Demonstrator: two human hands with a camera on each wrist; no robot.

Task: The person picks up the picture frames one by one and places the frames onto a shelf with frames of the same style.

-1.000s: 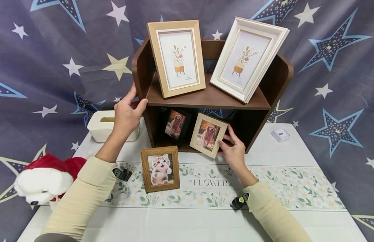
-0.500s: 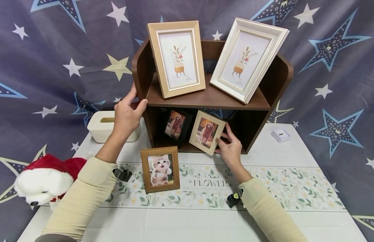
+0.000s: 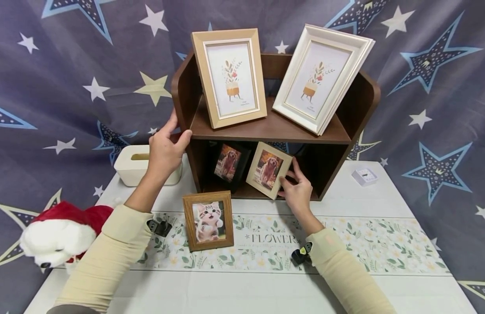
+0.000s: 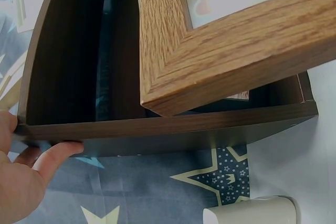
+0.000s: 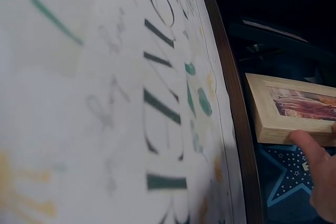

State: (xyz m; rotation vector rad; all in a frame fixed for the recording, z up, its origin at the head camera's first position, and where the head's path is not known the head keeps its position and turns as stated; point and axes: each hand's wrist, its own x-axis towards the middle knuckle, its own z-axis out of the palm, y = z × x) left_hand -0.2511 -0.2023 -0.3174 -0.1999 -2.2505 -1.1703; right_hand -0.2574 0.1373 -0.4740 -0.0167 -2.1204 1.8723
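Observation:
My left hand (image 3: 164, 150) grips the left side panel of a dark brown two-tier shelf (image 3: 182, 93); the left wrist view shows the thumb and fingers of this hand (image 4: 23, 182) at the panel's edge. My right hand (image 3: 300, 192) pinches the right edge of a pale wood photo frame (image 3: 267, 171) with a dog picture. This frame stands tilted in the front of the lower compartment, right of a black photo frame (image 3: 228, 162) with a similar picture. In the right wrist view, the thumb lies on the pale frame's edge (image 5: 278, 134).
On the upper tier stand a tan photo frame (image 3: 209, 78) and a white photo frame (image 3: 325, 78). A brown wooden frame (image 3: 208, 220) with a kitten picture stands before the shelf. Around it are a cream tissue box (image 3: 128, 172), a plush dog (image 3: 58, 240) and a small clock (image 3: 364, 175).
My right hand has moved the pale photo frame slightly left and back, deeper into the lower compartment. My left hand has stayed on the side panel.

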